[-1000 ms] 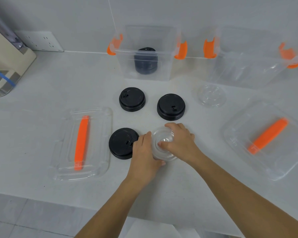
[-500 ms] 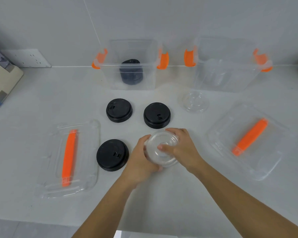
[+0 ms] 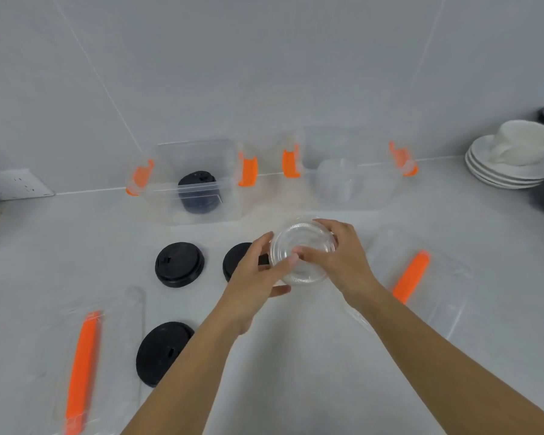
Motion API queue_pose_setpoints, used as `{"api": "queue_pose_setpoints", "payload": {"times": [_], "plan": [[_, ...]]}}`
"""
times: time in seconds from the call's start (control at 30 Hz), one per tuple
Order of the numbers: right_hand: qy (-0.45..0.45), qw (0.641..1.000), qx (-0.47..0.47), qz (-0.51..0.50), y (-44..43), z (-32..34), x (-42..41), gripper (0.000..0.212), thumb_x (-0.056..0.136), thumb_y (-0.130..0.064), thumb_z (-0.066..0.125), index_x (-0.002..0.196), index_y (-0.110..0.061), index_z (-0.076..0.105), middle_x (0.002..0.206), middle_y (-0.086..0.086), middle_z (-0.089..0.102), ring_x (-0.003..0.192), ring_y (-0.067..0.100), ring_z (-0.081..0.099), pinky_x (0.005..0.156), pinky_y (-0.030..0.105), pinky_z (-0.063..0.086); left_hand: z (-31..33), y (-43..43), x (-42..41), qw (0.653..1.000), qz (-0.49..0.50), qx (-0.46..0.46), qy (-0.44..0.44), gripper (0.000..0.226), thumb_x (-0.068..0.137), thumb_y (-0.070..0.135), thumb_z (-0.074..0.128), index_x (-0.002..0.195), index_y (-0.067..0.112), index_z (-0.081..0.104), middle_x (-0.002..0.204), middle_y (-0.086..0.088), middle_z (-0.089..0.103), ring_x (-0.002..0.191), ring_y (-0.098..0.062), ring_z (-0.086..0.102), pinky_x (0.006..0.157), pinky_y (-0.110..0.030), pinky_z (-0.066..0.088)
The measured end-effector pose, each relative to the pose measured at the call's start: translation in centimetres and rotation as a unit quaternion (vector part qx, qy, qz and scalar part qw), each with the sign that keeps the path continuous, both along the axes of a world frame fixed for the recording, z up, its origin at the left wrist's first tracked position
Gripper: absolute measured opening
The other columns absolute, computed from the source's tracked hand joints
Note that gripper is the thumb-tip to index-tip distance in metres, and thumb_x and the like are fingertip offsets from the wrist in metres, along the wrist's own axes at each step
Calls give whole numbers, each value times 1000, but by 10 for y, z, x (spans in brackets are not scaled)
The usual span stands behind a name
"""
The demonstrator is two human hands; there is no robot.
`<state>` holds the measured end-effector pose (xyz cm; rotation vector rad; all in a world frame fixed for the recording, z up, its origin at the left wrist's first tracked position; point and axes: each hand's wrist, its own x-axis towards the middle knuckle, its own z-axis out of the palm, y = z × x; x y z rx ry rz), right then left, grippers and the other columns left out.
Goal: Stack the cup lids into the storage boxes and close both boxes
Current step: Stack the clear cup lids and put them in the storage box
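Both my hands hold a clear cup lid (image 3: 302, 251) above the counter: my left hand (image 3: 258, 277) grips its left rim, my right hand (image 3: 343, 259) its right rim. Three black lids lie on the counter: one (image 3: 179, 263) at centre left, one (image 3: 237, 260) partly behind my left hand, one (image 3: 162, 351) nearer me. The left storage box (image 3: 170, 164) at the back holds a stack of black lids (image 3: 198, 193). The right storage box (image 3: 399, 161) holds clear lids (image 3: 338, 180). Both boxes are open.
Two clear box covers with orange handles lie flat: one (image 3: 123, 340) at the near left, one (image 3: 446, 277) at the right. White saucers and a cup (image 3: 512, 158) stand at the far right. A wall socket (image 3: 13, 183) sits at the far left.
Both hands have lifted the clear lid from the counter and carried it away from me, toward the right box. The clear lid that lay in front of that box is now hidden.
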<state>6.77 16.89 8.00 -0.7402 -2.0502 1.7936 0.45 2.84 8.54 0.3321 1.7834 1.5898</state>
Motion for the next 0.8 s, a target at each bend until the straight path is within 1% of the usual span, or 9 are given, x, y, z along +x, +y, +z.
{"api": "queue_pose_setpoints", "payload": {"times": [0.1, 0.2, 0.23, 0.3, 0.37, 0.5, 0.57, 0.67, 0.8], "plan": [[-3, 1000, 2, -22, 11, 6, -6, 52, 61, -28, 83, 105, -16, 60, 120, 1, 48, 101, 7, 55, 78, 17, 46, 8, 23, -8, 997, 60, -24, 49, 50, 89, 29, 60, 136, 26, 43, 130, 3, 50, 104, -19, 60, 69, -26, 59], [11, 999, 2, -31, 25, 14, -13, 29, 70, -12, 79, 91, -10, 59, 90, -3, 52, 76, 3, 54, 63, 10, 46, 12, 42, -15, 995, 61, -17, 80, 38, 91, 27, 58, 127, 22, 51, 127, 4, 53, 96, -14, 61, 65, -24, 56], [11, 999, -4, -36, 30, 14, -16, 29, 71, -11, 79, 90, -13, 57, 90, -4, 52, 77, 4, 55, 64, 10, 47, 14, 47, -18, 995, 60, -11, 75, 35, 91, 27, 58, 125, 22, 52, 126, 5, 54, 95, -12, 61, 65, -25, 55], [-2, 999, -20, -47, 38, 13, -23, 39, 71, -17, 79, 102, -19, 55, 108, 1, 54, 96, 12, 57, 76, 20, 47, 15, 58, -25, 996, 60, -3, 59, 31, 91, 26, 57, 122, 22, 53, 125, 5, 55, 93, -10, 60, 68, -27, 55], [-17, 998, -40, -53, 45, 9, -29, 48, 70, -20, 80, 112, -18, 55, 119, 6, 55, 106, 20, 57, 81, 26, 46, 14, 67, -31, 997, 58, -10, 54, 29, 92, 25, 57, 121, 23, 54, 124, 6, 54, 90, -7, 59, 70, -28, 57], [-43, 995, -61, -60, 58, 0, -44, 49, 71, -20, 79, 114, -18, 55, 117, 5, 59, 105, 21, 59, 79, 26, 47, 6, 84, -47, 996, 58, -38, 48, 30, 92, 25, 57, 121, 23, 53, 124, 6, 53, 89, -5, 59, 70, -28, 58], [-60, 994, -64, -61, 63, -7, -50, 49, 71, -21, 79, 114, -18, 55, 115, 3, 61, 105, 21, 60, 81, 28, 49, -2, 89, -54, 995, 63, -60, 41, 35, 91, 27, 57, 125, 21, 51, 127, 6, 52, 95, -10, 59, 74, -31, 58], [-101, 991, -61, -60, 66, -23, -62, 56, 65, -34, 79, 114, -20, 55, 115, 2, 61, 106, 22, 60, 90, 37, 51, -17, 96, -64, 992, 74, -95, 21, 41, 90, 29, 58, 129, 19, 48, 131, 4, 51, 108, -18, 57, 79, -34, 58], [-150, 986, -32, -68, 66, -37, -73, 70, 45, -57, 68, 106, -29, 53, 111, -3, 61, 106, 21, 59, 100, 47, 43, -29, 102, -70, 991, 86, -106, -12, 33, 91, 28, 56, 122, 19, 52, 126, 4, 54, 104, -18, 59, 81, -36, 56]]}}
